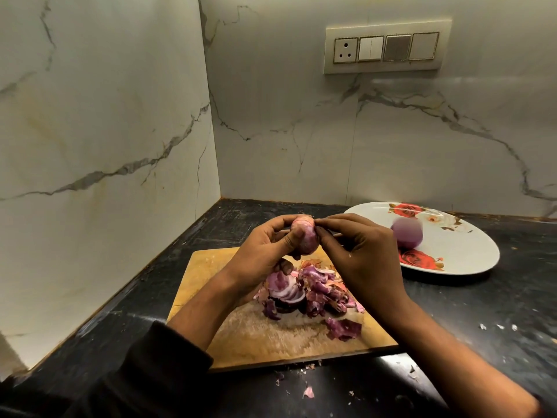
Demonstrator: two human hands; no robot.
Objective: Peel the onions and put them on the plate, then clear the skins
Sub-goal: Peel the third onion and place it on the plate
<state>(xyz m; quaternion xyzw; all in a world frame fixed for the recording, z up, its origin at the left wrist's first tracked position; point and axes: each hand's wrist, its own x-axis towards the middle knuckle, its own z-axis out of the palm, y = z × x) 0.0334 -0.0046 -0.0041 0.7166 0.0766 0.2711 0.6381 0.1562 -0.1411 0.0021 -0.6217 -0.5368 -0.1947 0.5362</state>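
**Onion held over the board, 1 peeled onion on the plate**

While a dark sleeve (156, 366) covers the left forearm at the lower left, the left hand (259, 248) is raised above the wooden cutting board (271, 342), its fingers and thumb curled round a small onion (305, 238). That onion sits between both hands, well above the board and clear of it. Its skin looks pale pink with a dull, papery sheen at the top, smoother and more purple lower down. Its long axis runs roughly upright, one end up toward the wall; which end is the root cannot be told.

Below it, on the board, lies a heap of purple and pinkish skins (316, 292), with a few white-edged onion slices (287, 294) on its left side. Small scraps lie on the black worktop (482, 342) in front of the board.

Just right of the onion, the right hand (361, 254) has its fingertips pinched together against the onion's upper right side.

Further right, a white plate (470, 254) with red rose prints rests on the worktop near the marble wall. It holds 1 purple onion (407, 235), blurred, upright near the plate's left part. Above, a switch panel (387, 49) is set in the wall.
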